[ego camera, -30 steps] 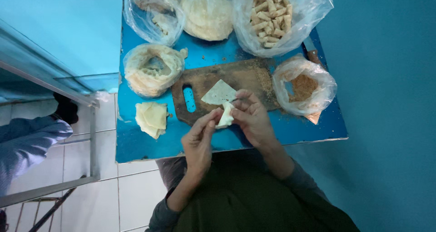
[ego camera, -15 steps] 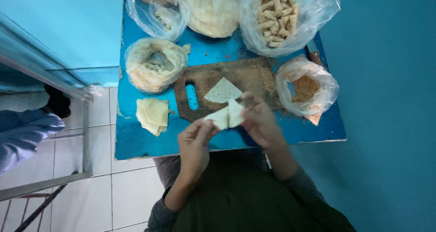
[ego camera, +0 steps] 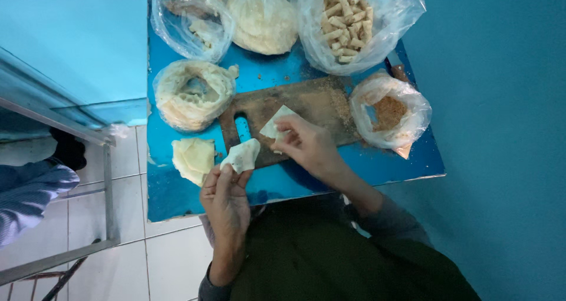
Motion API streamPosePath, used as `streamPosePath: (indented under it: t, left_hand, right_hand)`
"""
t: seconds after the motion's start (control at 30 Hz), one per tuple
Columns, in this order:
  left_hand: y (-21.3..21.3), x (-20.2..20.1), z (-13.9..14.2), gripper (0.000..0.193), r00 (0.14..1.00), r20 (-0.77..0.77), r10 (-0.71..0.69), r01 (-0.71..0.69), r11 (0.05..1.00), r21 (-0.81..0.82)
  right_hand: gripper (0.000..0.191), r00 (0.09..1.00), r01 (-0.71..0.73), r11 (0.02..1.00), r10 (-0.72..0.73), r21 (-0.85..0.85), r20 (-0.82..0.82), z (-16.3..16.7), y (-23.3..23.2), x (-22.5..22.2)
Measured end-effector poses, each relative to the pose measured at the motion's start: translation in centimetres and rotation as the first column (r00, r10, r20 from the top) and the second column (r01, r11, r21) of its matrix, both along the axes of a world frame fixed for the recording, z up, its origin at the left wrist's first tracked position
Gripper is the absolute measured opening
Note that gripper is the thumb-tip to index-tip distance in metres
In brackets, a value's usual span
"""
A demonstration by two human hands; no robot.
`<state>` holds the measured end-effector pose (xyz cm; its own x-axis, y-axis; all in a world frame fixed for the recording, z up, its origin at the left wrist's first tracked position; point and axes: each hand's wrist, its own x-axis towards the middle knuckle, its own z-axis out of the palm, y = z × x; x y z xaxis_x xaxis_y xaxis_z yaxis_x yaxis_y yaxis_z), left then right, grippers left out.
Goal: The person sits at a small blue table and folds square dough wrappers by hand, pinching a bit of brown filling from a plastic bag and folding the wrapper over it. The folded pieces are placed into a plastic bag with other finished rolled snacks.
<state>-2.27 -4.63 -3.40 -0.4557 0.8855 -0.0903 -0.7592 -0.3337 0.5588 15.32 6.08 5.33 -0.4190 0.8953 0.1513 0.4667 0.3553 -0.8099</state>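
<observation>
Left hand (ego camera: 226, 190) pinches one pale folded pastry sheet (ego camera: 243, 154) at its fingertips, above the blue worktop (ego camera: 277, 180). Right hand (ego camera: 306, 145), fingers closed, grips a second pale triangular pastry sheet (ego camera: 275, 122) lying on the brown wooden cutting board (ego camera: 312, 103). Beyond both hands: five clear plastic bags (ego camera: 389, 18); left of the left hand, one stack of sheets (ego camera: 193, 158).

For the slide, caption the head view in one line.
Left hand lifts a pastry wrapper while right hand presses another sheet on the wooden board.

Left hand (ego camera: 225, 196) pinched upward, right hand (ego camera: 308, 145) curled, fingertips down.
</observation>
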Motion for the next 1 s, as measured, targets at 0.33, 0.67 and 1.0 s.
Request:
streamPosePath:
  t: [0.33, 0.67, 1.0]
  left_hand:
    - [1.0, 1.7, 0.3, 0.023, 0.973, -0.108, -0.204, 0.201, 0.979, -0.036]
    - [1.7, 3.7, 3.2, 0.002, 0.758, -0.633, -0.158, 0.123, 0.987, -0.099]
    - [2.7, 4.3, 6.8, 0.014, -0.002, -0.992, 0.129, -0.225, 0.966, 0.126]
  right_hand:
    - [0.054, 0.843, -0.367, 0.793, 0.063, -0.486, -0.534, -0.5, -0.8, 3.7]
    - [0.039, 0.736, -0.349, 0.841, -0.026, -0.413, -0.676, -3.8, -1.8, 5.0]
    - [0.031, 0.974, 0.027, 0.987, -0.063, -0.161, -0.218, -0.7, -1.0, 4.1]
